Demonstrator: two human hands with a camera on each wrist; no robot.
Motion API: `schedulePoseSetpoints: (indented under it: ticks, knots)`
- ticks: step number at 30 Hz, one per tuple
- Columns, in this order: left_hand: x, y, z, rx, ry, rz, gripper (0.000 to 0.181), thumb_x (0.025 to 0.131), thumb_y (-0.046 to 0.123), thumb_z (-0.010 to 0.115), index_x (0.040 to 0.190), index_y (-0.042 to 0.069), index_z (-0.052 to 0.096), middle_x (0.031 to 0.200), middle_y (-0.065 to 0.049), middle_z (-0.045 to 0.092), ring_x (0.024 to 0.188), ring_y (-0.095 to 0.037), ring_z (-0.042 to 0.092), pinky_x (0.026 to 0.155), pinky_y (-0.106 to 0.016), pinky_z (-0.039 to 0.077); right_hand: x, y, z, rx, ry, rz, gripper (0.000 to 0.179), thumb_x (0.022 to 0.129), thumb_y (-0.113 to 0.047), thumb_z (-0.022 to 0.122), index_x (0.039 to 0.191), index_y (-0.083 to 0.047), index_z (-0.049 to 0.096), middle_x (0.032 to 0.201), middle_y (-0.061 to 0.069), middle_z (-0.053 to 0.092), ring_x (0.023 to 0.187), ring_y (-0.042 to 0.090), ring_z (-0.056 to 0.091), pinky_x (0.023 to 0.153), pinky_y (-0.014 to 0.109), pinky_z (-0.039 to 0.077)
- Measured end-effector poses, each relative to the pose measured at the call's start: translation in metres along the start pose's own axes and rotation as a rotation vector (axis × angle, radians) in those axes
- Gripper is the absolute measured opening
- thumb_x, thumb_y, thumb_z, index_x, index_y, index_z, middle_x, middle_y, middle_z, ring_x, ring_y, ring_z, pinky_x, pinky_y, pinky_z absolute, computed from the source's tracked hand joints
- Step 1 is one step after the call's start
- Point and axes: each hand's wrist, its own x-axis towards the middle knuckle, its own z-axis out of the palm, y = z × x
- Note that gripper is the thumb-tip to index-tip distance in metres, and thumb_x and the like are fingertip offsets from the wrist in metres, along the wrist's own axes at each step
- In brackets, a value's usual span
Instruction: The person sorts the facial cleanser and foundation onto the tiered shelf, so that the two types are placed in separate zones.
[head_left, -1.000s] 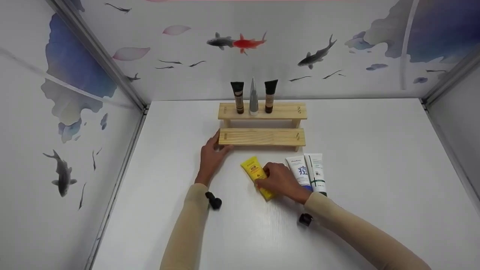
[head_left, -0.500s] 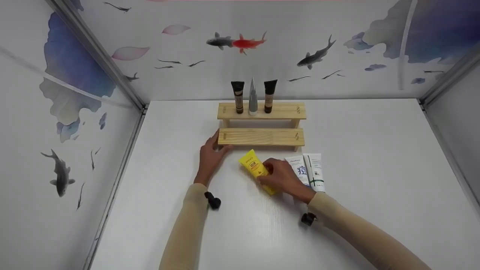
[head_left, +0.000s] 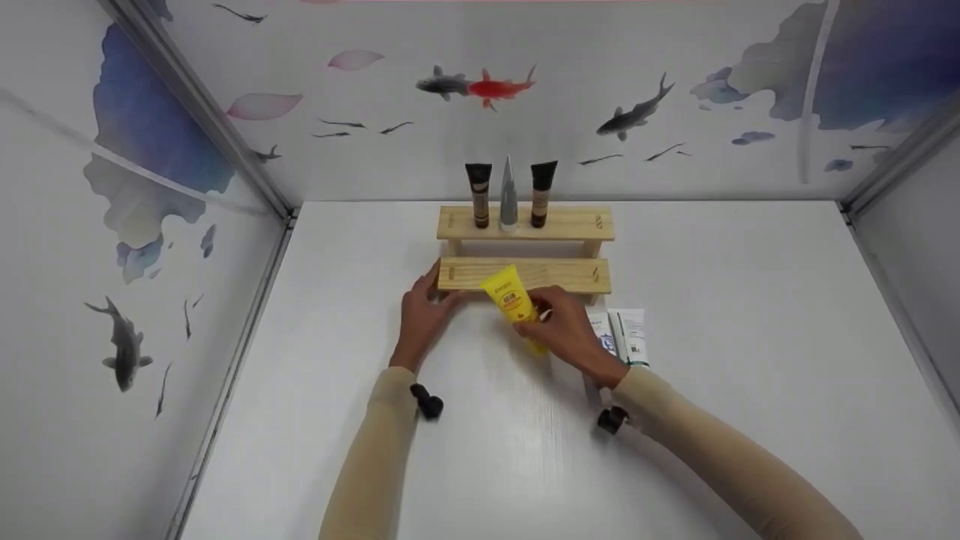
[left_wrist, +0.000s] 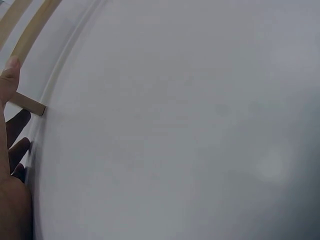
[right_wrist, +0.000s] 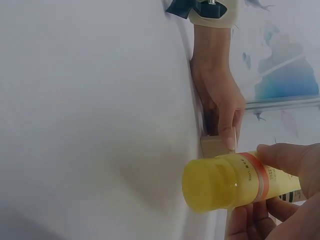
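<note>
My right hand [head_left: 566, 330] pinches a yellow squeeze tube [head_left: 512, 298] between thumb and fingers. The tube is tilted, its flat end overlapping the lower board in the head view; its yellow cap [right_wrist: 207, 184] faces the camera in the right wrist view. At the left end of a two-step wooden stand [head_left: 551, 274], my left hand [head_left: 424, 319] holds the lower step. Its thumb [left_wrist: 12, 67] lies along the front edge, and the other fingers reach round the end by the leg [left_wrist: 29, 103].
On the upper step stand two black-topped tubes [head_left: 478, 196] [head_left: 540, 195] and a grey tube [head_left: 508, 195] between them. Two white tubes [head_left: 602, 335] [head_left: 631, 337] lie on the white table [head_left: 750, 315], partly behind my right hand. Printed walls enclose the table's back and sides.
My right hand has lifted the yellow tube off the table and carried it forward to the lower step, tilting it more upright. My left hand has stayed at the stand's end.
</note>
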Motion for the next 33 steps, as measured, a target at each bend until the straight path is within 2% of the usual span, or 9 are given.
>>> schedulePoseSetpoints:
  ticks: [7,15,24,28,33]
  knots:
    - [-0.001,0.002,0.000,0.002,-0.016,-0.028,0.090,0.098,0.057,0.081,0.172,0.024,0.041,0.163,0.000,0.057,0.156,-0.023,0.047,0.130,-0.047,0.038,0.024,-0.012,-0.003,0.018,0.063,-0.017,0.053,0.092,-0.010,0.090,0.139,-0.001,0.068,0.124,0.013,0.069,0.109,0.028,0.065,0.094,0.043,0.061]
    - [0.001,0.001,0.000,-0.010,0.006,-0.012,0.085,0.098,0.041,0.086,0.169,0.018,0.045,0.150,-0.006,0.066,0.149,-0.026,0.055,0.127,-0.047,0.042,0.053,-0.026,-0.002,0.055,0.102,-0.069,0.050,0.094,-0.012,0.090,0.138,-0.002,0.069,0.121,0.011,0.071,0.109,0.026,0.068,0.096,0.042,0.062]
    - [0.002,0.003,0.000,0.002,-0.014,-0.066,0.083,0.100,0.044,0.083,0.171,0.025,0.043,0.159,0.001,0.060,0.152,-0.023,0.051,0.127,-0.047,0.042,0.075,-0.046,0.008,0.116,0.104,-0.095,0.049,0.094,-0.010,0.089,0.137,-0.002,0.067,0.125,0.010,0.070,0.113,0.024,0.067,0.101,0.038,0.061]
    - [0.001,0.004,-0.001,0.010,-0.013,-0.073,0.085,0.100,0.051,0.082,0.171,0.030,0.041,0.163,0.003,0.057,0.154,-0.022,0.050,0.127,-0.047,0.042,0.082,-0.050,0.018,0.142,0.108,-0.133,0.049,0.094,-0.009,0.088,0.138,-0.002,0.067,0.127,0.009,0.068,0.114,0.023,0.067,0.104,0.037,0.060]
    - [0.001,0.003,0.000,0.022,-0.028,-0.094,0.084,0.101,0.055,0.078,0.172,0.033,0.040,0.168,0.005,0.052,0.157,-0.021,0.045,0.129,-0.048,0.039,0.087,-0.051,0.031,0.151,0.117,-0.144,0.047,0.093,-0.006,0.088,0.135,0.000,0.068,0.127,0.011,0.068,0.114,0.025,0.067,0.104,0.038,0.060]
